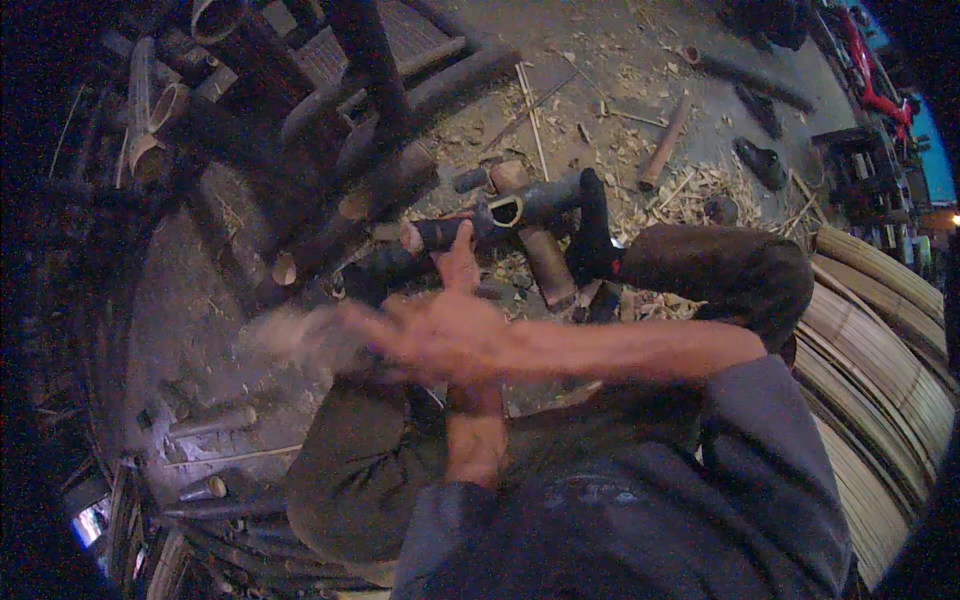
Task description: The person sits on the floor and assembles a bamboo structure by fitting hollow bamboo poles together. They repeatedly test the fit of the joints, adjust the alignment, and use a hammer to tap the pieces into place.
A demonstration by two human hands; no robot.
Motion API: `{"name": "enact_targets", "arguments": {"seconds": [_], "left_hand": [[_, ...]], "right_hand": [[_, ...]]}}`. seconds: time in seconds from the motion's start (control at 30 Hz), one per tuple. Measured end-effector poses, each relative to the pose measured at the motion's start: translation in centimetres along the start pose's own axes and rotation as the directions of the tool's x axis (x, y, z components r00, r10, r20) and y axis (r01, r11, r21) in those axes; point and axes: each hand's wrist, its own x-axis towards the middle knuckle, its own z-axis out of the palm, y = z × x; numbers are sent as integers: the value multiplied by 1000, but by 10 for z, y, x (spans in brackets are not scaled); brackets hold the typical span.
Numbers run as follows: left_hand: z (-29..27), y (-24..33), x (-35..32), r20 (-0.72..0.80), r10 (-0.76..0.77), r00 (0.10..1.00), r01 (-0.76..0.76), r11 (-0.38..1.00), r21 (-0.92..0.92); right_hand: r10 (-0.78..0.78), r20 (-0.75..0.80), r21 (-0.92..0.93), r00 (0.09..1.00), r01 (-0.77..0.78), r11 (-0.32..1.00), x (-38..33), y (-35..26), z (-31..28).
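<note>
Nearest, above the lap: right hand, crossed over the left forearm. Just beyond, near mid-view: dark bamboo piece, in the grip of the left hand, fingers apparently wrapped round it, thumb on top. Judging by the reddish-brown end, probably cut across there already; with dark skin still on, perhaps much yet to trim. Farther out, shavings on the floor, suggesting plenty of cutting done; impossible to say how much left.

Hard to make out, near to far: right fingers, too smeared to tell whether wide or gripping the pale blur beside them; left wrist, hidden behind the right hand; join or mere contact with the pale-rimmed tube, undecidable; far left corner, lost in darkness.
</note>
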Motion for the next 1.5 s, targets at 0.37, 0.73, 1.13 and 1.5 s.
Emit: {"name": "enact_targets", "arguments": {"seconds": [0.37,0.73,1.13,1.5], "left_hand": [[17,-19,-10,22,-93,995,93,996,14],[41,-35,-67,235,-189,954,182,982,51],[153,-55,-67,770,330,547,-836,274,476],[143,-75,-21,770,70,634,-755,267,598]], "right_hand": [[158,220,-104,963,-138,985,5,38,-17],[466,398,34,790,-520,853,-66,82,-18],[900,-431,713,54,-592,377,-205,131,-39],[924,-335,928,-186,-237,289,-198,170,38]]}}
